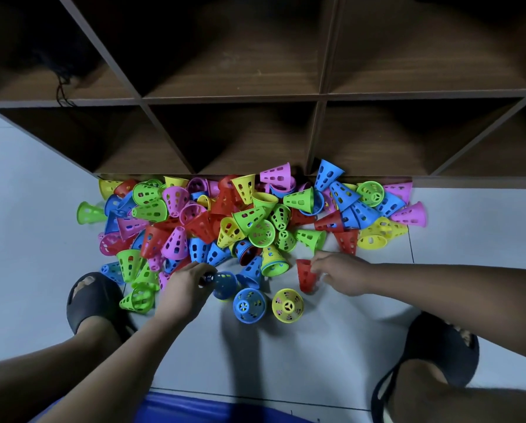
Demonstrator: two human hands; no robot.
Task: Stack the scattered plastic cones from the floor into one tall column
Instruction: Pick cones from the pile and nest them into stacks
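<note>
cones of thin, glossy plastic lie in a loose heap [249,215] on the pale smooth floor [286,361], pushed up against the foot of a dark wood-grain shelf [316,96]. each cone is a short tapered cup, wide at the rim and flat at the narrow end, its wall cut through with rows of oval holes and its tip a small spoked ring. they come in five colours: red, blue, green, yellow and pink. the heap holds too many to count, lying on their sides, upside down and partly nested in one another.

four cones sit apart at the near edge. the left hand [186,285] reaches in with its fingers curled down round a blue cone [225,284] that lies tilted on the floor, its tip end in the grip. the right hand [341,274] pinches a red cone [305,274] by its side between thumb and bent fingers, the cone leaning with one end on the floor. between the two hands and slightly nearer, a second blue cone [249,305] and a yellow cone [287,305] stand just beside each other, narrow tips up.

two bare forearms come in from the lower corners. two feet in black, matte, rubbery slippers, the left slipper [94,300] and the right slipper [432,355], rest on the floor at either side. the shelf shows two rows of square, boxy compartments with thin dividers. blue cloth [213,410] fills the bottom edge.
</note>
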